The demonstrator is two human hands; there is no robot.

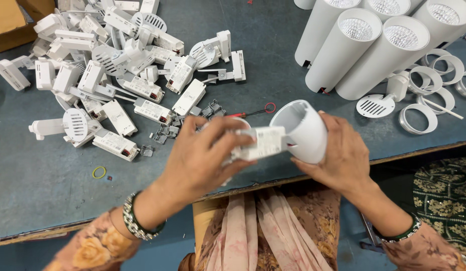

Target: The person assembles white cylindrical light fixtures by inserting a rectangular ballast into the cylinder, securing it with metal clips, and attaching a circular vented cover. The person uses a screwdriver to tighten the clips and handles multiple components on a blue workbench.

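My left hand (200, 160) grips a white rectangular driver box (260, 143) by its near end. The box's far end touches the side of a white cylindrical lamp housing (303, 128). My right hand (343, 155) holds that housing from the right, its open mouth tilted up and to the left. Both hands hover over the front edge of the blue-grey table (42, 175). Part of a round white piece shows behind my left fingers.
A heap of white driver boxes and vented adapter parts (107, 70) covers the table's left. Finished white cylinder lamps (373, 45) lie at the back right beside white rings (423, 100) and a vented disc (376, 106). A red-handled screwdriver (253, 113) and a yellow rubber band (99, 172) lie nearby.
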